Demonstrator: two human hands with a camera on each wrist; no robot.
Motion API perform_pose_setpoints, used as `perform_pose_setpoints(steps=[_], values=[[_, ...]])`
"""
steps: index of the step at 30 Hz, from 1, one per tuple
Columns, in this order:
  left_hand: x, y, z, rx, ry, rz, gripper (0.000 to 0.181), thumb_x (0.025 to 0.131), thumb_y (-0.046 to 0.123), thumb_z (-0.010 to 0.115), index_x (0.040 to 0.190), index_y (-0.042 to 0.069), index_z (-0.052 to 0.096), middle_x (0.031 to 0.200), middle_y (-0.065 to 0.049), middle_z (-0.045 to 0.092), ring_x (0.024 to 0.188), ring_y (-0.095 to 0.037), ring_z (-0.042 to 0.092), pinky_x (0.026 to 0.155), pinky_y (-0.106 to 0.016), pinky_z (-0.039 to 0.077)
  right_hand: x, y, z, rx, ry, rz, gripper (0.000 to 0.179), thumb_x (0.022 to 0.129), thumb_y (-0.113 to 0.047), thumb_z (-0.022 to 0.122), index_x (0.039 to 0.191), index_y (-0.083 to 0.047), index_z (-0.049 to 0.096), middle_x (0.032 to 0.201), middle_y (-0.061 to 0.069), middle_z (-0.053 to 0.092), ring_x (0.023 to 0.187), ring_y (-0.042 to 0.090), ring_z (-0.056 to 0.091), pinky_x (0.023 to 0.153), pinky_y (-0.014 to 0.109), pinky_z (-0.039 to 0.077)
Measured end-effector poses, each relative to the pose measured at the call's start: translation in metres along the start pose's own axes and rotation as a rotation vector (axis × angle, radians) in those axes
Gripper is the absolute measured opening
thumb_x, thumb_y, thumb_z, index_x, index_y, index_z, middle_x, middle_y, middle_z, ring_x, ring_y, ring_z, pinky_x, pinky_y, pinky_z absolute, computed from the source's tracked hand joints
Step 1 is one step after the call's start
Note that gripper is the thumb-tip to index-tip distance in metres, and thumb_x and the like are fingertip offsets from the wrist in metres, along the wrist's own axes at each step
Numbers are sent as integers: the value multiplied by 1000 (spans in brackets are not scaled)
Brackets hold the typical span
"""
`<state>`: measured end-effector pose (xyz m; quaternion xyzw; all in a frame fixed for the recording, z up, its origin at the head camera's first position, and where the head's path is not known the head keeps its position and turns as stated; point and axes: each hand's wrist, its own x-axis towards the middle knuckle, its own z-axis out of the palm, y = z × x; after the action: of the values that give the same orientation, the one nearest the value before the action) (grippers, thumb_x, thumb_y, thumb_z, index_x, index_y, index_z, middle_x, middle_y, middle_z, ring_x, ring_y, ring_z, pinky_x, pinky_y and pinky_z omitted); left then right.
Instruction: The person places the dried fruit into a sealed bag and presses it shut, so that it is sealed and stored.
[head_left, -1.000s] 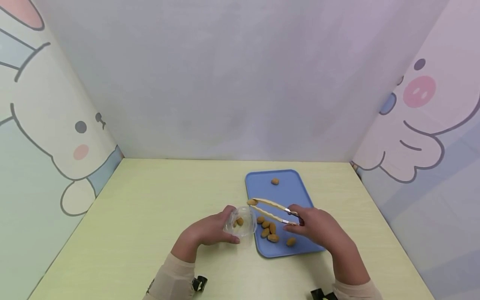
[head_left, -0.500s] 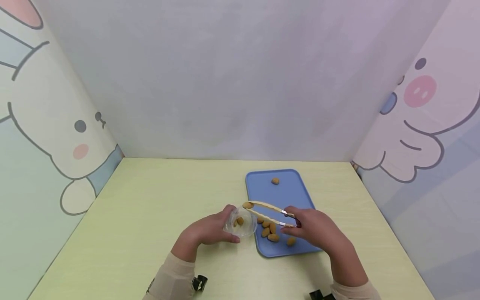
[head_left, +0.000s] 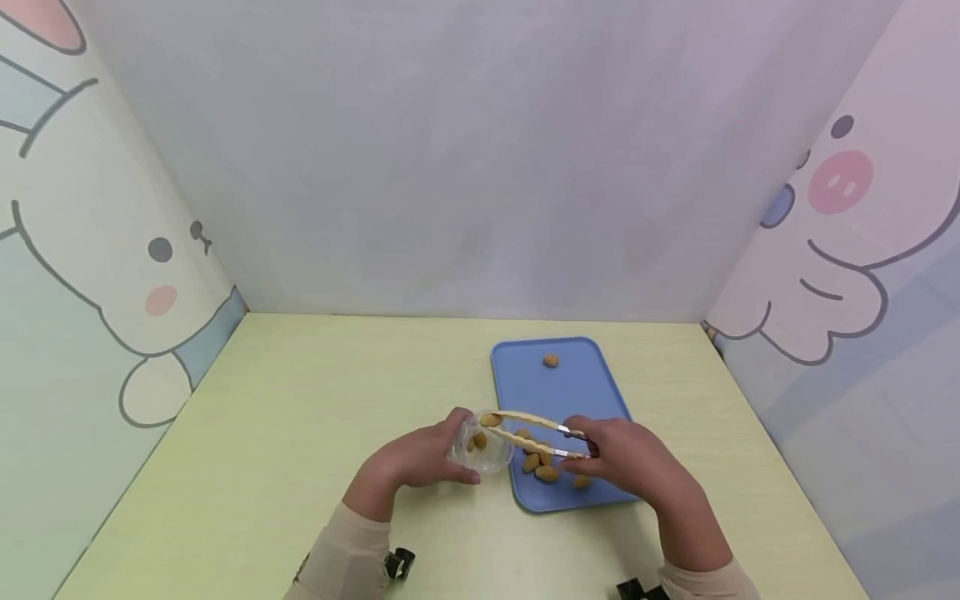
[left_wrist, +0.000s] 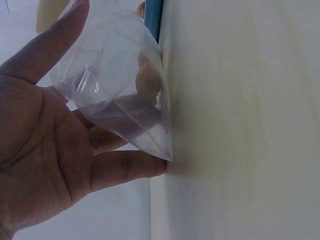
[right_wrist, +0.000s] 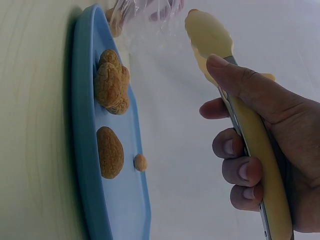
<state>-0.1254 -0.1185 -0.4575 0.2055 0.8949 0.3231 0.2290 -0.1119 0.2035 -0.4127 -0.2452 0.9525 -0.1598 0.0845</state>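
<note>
My left hand (head_left: pixel 420 457) holds a clear plastic bag (left_wrist: pixel 112 65) upright by its sides, thumb and fingers around it. A few brown walnuts (left_wrist: pixel 148 80) lie at the bottom of the bag. My right hand (head_left: pixel 630 454) grips tongs (right_wrist: pixel 255 140) with cream-coloured tips and handles. Between the tips, at the mouth of the bag in the head view, is a single walnut (head_left: pixel 491 420). Several more walnuts (right_wrist: pixel 110 152) lie on a blue tray (head_left: pixel 558 496) below the tongs.
One walnut (head_left: pixel 551 361) sits apart near the tray's far end. The pale yellow table (head_left: pixel 337 375) extends around the tray, with a grey wall (head_left: pixel 480 167) behind and cartoon-printed walls (head_left: pixel 847 250) at both sides.
My right hand has brought the tongs and the walnut in them leftward and slightly down, from beside the bag to over its mouth. The left hand and bag have stayed in place.
</note>
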Motion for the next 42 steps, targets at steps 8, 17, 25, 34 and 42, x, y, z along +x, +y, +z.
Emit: perform_pose_setpoints(steps=[8, 17, 25, 34, 42], values=[[0, 1, -1, -7, 3, 12, 77, 80, 49, 77, 135, 23, 31, 110, 0, 57, 92, -16, 56, 82, -40, 45, 1, -1, 3, -12, -18, -22, 39, 80, -48, 77, 111, -28, 65, 64, -17, 46, 54, 1, 40, 49, 24, 34], [0, -1, -1, 1, 4, 9, 79, 79, 49, 78, 137, 23, 31, 115, -2, 58, 94, -16, 56, 83, -41, 45, 2, -4, 6, 14, -72, -4, 44, 79, -54, 75, 113, -26, 67, 64, -16, 47, 54, 2, 40, 50, 25, 34], [0, -2, 0, -1, 7, 31, 77, 79, 48, 79, 136, 24, 31, 107, 1, 57, 87, -16, 55, 79, -38, 44, 2, -8, 4, 25, -83, 25, 56, 76, -53, 78, 120, -22, 64, 65, -15, 49, 56, 3, 43, 50, 26, 36], [0, -1, -1, 0, 4, 13, 81, 79, 49, 78, 139, 23, 30, 117, -2, 58, 100, -17, 57, 88, -43, 46, -3, -4, -7, 35, 2, 48, 56, 77, -57, 76, 119, -24, 61, 66, -13, 48, 54, 3, 42, 50, 25, 36], [-1, -1, 0, 19, 8, 6, 81, 79, 51, 77, 139, 23, 30, 122, -4, 58, 107, -19, 58, 91, -44, 46, -7, 14, -15, 63, 4, 134, 57, 76, -59, 75, 118, -23, 60, 68, -10, 50, 56, 6, 44, 52, 27, 37]])
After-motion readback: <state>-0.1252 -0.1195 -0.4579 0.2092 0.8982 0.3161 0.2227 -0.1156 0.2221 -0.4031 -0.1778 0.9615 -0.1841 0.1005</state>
